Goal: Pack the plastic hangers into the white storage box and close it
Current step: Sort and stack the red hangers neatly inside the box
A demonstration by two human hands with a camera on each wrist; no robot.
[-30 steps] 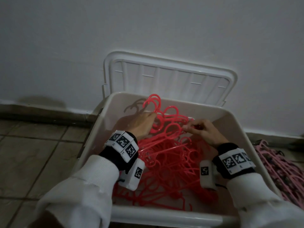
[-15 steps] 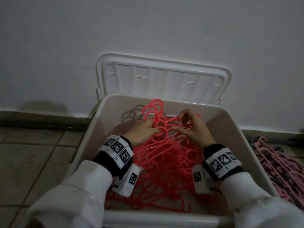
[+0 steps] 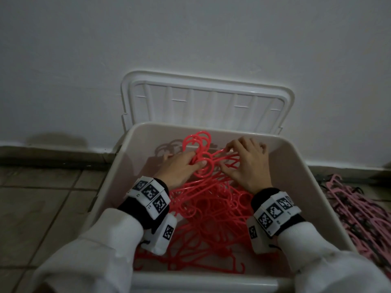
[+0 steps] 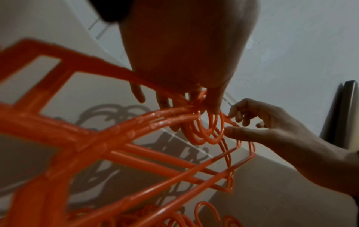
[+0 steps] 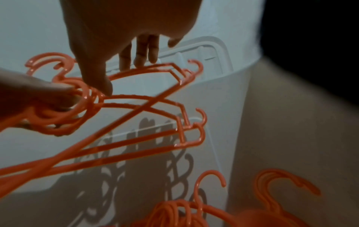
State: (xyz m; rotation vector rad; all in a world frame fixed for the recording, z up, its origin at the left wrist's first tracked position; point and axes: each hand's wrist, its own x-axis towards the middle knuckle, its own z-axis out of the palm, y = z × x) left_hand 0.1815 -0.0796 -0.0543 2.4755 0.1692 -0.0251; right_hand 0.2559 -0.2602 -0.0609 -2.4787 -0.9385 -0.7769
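Both hands are inside the white storage box. On the left, the left hand curls its fingers around the round hooks of a bunch of red plastic hangers. Next to it, the right hand pinches the thin arm of one hanger. These hangers are bright red, skinny and all tangled in the box. Behind, the lid leans on the wall. Far right, pink hangers lie on the floor.

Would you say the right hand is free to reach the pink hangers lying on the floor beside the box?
Probably not yet: the right hand is inside the white box, fingers on the red hangers. The pink hangers lie beyond the box's right wall.
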